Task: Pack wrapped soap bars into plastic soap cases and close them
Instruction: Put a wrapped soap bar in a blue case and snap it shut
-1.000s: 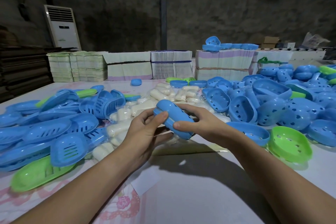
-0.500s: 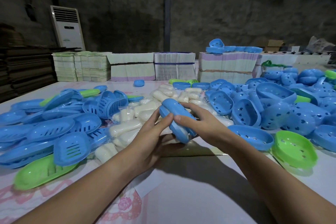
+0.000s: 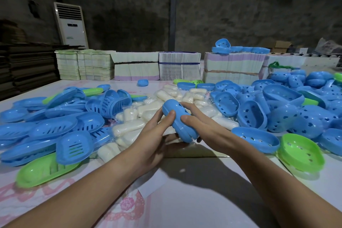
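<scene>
Both hands hold one closed blue soap case above the table, tilted with its far end up. My left hand grips it from the left and underneath, thumb on its side. My right hand clasps it from the right, thumb on top. Behind the case lies a heap of wrapped white soap bars. Whether a bar is inside the case is hidden.
Blue slotted lids and a green one pile up on the left. Blue case bottoms with holes and a green one fill the right. Stacks of flat cartons line the table's far edge.
The case has turned more upright and steeper between my hands, and both hands have shifted slightly along it. The view has drifted a little.
</scene>
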Demonstrator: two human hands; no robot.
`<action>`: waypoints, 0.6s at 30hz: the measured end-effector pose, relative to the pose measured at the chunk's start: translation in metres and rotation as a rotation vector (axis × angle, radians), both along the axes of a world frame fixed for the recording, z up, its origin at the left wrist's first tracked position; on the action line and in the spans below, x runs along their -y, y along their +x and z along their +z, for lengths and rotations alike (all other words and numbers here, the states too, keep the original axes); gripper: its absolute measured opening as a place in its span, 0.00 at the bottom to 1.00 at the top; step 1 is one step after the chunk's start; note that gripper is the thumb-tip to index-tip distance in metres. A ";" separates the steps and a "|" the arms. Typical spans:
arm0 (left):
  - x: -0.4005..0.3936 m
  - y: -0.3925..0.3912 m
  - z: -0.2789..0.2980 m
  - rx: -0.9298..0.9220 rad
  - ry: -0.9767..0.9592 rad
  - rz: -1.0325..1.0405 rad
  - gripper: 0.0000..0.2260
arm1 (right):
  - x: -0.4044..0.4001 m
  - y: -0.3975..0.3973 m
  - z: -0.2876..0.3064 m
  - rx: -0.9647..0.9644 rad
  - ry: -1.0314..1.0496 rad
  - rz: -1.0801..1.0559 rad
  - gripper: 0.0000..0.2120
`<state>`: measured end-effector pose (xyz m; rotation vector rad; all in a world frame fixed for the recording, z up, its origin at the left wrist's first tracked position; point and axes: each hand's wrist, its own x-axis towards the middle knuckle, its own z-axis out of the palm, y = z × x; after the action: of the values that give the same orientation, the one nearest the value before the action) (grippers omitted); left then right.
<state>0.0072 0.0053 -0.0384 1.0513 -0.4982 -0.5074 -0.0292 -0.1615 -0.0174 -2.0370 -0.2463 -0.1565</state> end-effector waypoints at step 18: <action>-0.002 -0.007 0.006 0.008 -0.043 0.042 0.20 | 0.002 0.003 -0.006 0.045 0.068 0.058 0.27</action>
<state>0.0001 0.0073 -0.0322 1.0213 -0.4910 -0.4535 -0.0263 -0.1636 -0.0230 -1.9581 -0.3233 -0.1722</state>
